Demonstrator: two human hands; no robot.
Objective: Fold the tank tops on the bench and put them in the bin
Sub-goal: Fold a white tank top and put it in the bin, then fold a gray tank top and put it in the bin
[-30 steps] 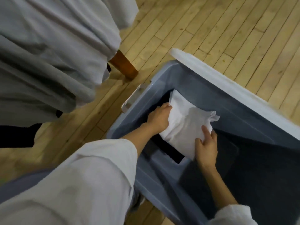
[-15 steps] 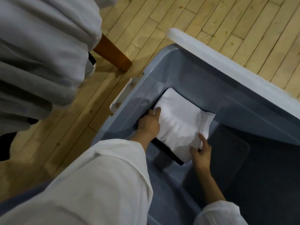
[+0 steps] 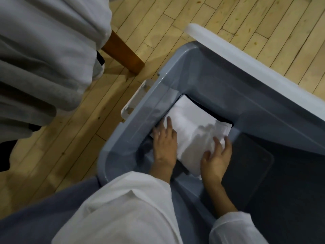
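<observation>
A folded white tank top [image 3: 191,127] lies deep in the far left corner of the grey plastic bin [image 3: 219,80], on top of a dark folded garment whose edge shows behind it. My left hand [image 3: 164,140] rests flat on the top's left edge, fingers spread. At the near right corner of the top, my right hand [image 3: 217,156] presses down with its fingers apart. Both arms in white sleeves reach into the bin.
The bin's white lid [image 3: 246,55] leans along its far side, and a white latch [image 3: 135,101] sits on its left end. Grey cloth [image 3: 44,55] drapes over the bench at upper left, with a wooden leg [image 3: 123,51] on the plank floor.
The white top has gone down from mid-bin to the bottom corner. Both hands went from holding its sides to lying flat on it.
</observation>
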